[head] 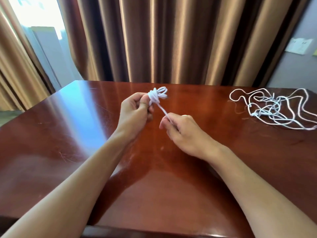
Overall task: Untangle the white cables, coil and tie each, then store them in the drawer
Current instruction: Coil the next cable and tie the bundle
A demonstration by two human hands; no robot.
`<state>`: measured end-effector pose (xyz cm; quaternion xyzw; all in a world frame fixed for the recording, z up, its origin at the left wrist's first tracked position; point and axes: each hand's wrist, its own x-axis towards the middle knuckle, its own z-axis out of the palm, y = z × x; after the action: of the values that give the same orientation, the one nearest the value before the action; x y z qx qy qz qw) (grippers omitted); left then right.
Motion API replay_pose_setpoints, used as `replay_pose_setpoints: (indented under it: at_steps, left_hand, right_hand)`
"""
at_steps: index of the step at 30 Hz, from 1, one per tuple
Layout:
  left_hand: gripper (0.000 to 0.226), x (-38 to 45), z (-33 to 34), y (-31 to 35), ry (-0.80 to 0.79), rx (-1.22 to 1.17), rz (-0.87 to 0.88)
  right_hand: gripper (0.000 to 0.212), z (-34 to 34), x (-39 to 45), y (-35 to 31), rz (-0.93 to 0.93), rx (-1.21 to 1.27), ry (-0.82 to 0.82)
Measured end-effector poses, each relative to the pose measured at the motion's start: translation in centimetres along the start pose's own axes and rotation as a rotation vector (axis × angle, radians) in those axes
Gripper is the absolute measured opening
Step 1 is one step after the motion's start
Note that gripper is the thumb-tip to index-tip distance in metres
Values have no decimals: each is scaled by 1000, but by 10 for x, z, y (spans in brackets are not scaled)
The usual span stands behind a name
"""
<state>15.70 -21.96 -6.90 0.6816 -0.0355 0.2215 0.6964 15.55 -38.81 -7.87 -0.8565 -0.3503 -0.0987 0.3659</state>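
Bright daylight from the window (36, 16) glares across the glossy bench (72, 107); edges bow, fingers slightly blurred.

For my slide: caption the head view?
Left hand holds coiled cable; right hand pulls its end; tangled cables wait.

From my feed I see a glossy reddish-brown wooden table (188, 194), its top scratched and catching reflections. Behind it hang brown pleated curtains (154, 40), parted at the left on a bright window (39, 16). A white wall socket (299, 45) sits on the grey wall at the right.
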Motion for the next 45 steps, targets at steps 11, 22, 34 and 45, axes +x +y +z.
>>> replay_pose_setpoints:
  at_steps: [11,22,34,45]
  left_hand:
    - [37,-8,-8,-2,-499,657,419]
    - [22,-14,5,6,-295,-91,95]
    - [18,-7,-2,-10,9,706,438]
    - [21,-19,4,6,-499,156,192]
  right_hand:
    - [28,-33,3,11,-258,-303,246]
    - [21,-15,5,23,-9,-23,95]
    - [35,-20,2,-11,-397,-588,305]
    - [40,-36,4,29,-41,-87,201]
